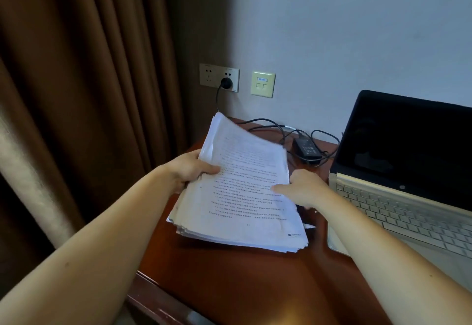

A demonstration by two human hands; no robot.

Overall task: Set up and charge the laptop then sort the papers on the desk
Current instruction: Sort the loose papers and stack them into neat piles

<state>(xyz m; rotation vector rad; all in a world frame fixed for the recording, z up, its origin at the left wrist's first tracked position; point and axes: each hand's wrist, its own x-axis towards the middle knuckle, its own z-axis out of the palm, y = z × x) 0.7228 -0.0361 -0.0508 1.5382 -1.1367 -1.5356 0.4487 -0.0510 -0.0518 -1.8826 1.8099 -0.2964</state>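
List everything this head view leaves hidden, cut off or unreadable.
1. Head view: print on the paper stack is too small and blurred to read.
2. Head view: the laptop is cut off on its right by the frame edge.
3. Head view: where the cable from the power adapter joins the laptop is hidden behind the lid.
4. Head view: the sheets hide the undersides of the left hand and right hand gripping the stack.
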